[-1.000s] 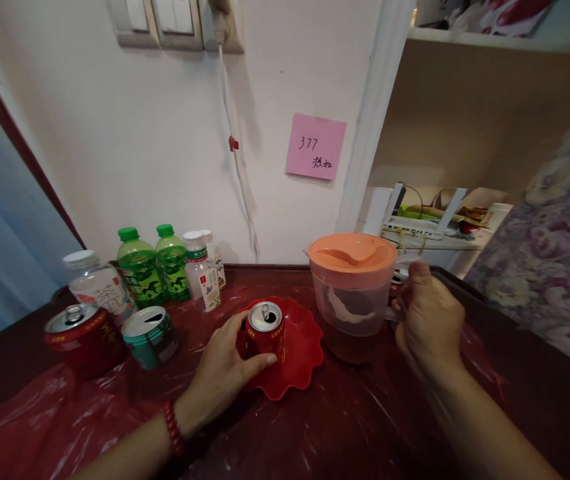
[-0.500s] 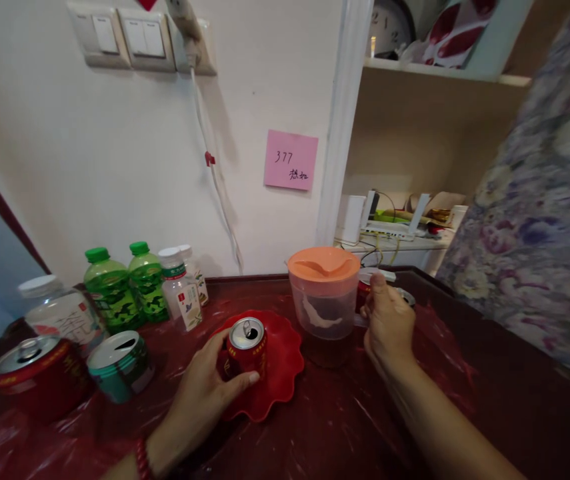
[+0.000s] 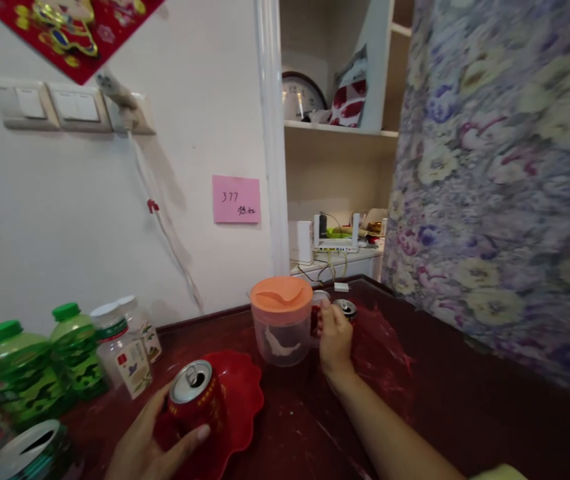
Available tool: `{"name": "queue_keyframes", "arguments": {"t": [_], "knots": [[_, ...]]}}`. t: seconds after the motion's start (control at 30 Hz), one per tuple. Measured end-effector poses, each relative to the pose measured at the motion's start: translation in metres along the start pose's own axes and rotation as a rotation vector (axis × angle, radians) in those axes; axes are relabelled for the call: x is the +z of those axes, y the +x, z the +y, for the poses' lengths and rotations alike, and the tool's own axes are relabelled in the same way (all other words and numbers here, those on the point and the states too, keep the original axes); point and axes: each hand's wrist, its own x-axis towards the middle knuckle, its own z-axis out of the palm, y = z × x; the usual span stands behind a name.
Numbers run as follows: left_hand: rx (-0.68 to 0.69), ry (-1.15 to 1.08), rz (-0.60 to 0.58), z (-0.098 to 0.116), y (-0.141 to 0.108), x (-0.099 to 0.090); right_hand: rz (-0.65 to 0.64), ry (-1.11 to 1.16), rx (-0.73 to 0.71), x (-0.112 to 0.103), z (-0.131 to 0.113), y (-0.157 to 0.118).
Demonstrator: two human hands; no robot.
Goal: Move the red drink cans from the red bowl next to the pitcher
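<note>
Red metal fills the left hand: its fingers are wrapped around an opened red can, thumb across the front, the can tilted slightly over a red scalloped plate on the counter. Beyond those fingers to the left stand green bottles and a clear bottle against the wall. The right hand is closed on the handle of a clear pitcher with an orange lid, which stands upright just past the plate. Just behind that hand sits another can.
</note>
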Motion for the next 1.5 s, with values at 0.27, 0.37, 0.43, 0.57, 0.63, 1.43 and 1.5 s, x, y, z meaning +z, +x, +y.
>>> {"name": "queue_keyframes", "arguments": {"t": [0.27,0.37,0.43,0.57,0.63,1.43,1.5], "knots": [[-0.001,0.036,-0.022,0.017,0.005,-0.008,0.139,-0.108,-0.306,-0.008,-0.038,0.018],[0.058,0.016,-0.062,0.03,0.003,-0.009,0.165,-0.084,-0.397,-0.012,-0.07,0.02],[0.074,-0.017,-0.088,0.041,0.002,-0.01,0.107,-0.046,-0.45,-0.011,-0.093,0.014],[0.098,-0.093,-0.125,0.061,-0.002,-0.009,-0.265,-0.031,-0.459,0.001,-0.132,-0.019],[0.103,-0.123,-0.143,0.066,-0.005,-0.007,-0.511,-0.075,-0.41,0.009,-0.141,-0.039],[0.066,-0.208,-0.143,0.094,-0.017,-0.037,-0.841,-0.368,-0.212,0.008,-0.216,-0.017],[0.057,-0.204,-0.118,0.098,-0.014,-0.044,-0.799,-0.395,-0.25,-0.004,-0.224,-0.003]]}}
